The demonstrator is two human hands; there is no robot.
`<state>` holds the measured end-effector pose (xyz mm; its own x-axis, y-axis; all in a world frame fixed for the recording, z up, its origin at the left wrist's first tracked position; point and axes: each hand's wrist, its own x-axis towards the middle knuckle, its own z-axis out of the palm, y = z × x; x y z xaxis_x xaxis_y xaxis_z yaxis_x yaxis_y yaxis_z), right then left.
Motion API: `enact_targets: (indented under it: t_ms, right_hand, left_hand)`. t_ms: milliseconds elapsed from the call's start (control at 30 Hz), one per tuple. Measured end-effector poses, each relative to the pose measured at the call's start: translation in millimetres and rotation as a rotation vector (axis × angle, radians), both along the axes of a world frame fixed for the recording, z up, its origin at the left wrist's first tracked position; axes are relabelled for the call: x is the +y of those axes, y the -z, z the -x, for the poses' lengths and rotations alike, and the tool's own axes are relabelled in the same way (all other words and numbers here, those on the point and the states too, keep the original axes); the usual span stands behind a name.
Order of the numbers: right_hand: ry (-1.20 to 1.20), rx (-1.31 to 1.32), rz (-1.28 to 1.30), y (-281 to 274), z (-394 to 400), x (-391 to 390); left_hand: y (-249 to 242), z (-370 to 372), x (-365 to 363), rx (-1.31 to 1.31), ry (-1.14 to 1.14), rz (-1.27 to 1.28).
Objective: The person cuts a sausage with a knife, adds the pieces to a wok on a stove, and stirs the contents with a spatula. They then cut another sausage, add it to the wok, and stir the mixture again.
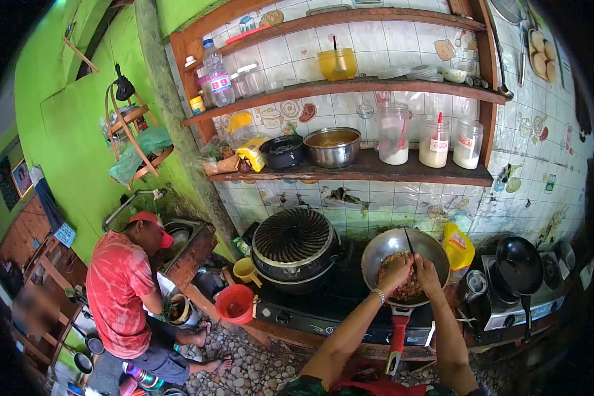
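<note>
Meeting above the wok (pixel 375 254), whose bowl would catch scraps, the right hand (pixel 428 273) has fingers apparently closed around a knife (pixel 409 241), the left hand (pixel 396 272) curled shut, contents hidden.

Both hands meet over the wok (pixel 435 254) — left hand (pixel 397 274) at its near side, right hand (pixel 428 274) beside it — above chopped reddish food (pixel 408 292).

Left of the shiny metal wok (pixel 434 256) — a black pot (pixel 296 280), glossy; above the wok, rough brown wooden shelves (pixel 376 169) — matt.
</note>
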<state>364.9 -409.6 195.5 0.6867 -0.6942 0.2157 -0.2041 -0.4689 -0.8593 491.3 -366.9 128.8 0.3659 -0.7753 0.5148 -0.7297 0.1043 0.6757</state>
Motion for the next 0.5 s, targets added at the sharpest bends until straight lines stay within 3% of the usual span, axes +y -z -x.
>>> enact_targets:
  t_ms: [33, 100, 200, 333, 400, 433, 500]
  right_hand:
    - [-0.003, 0.003, 0.001, 2, -1, -2]
    - [-0.016, -0.008, -0.034, 11, -3, -9]
    - [0.021, -0.014, 0.086, 13, 2, -23]
    - [0.043, -0.077, 0.043, 12, 3, -20]
    - [0.044, -0.039, 0.254, 13, 3, -18]
    - [0.042, -0.039, 0.255, 11, 4, -17]
    - [0.055, 0.042, -0.008, -11, 8, -2]
  left_hand:
    - [8, -4, -4, -0.275, -0.038, 0.094]
    - [-10, 7, 8, 0.053, -0.129, -0.138]
    - [-46, 42, 39, 0.050, -0.133, -0.116]
    - [-39, 48, 38, 0.066, -0.133, -0.077]
    - [-38, 43, 37, 0.074, -0.143, -0.197]
    - [-38, 41, 37, 0.075, -0.145, -0.196]
    - [-37, 37, 37, 0.122, -0.124, -0.274]
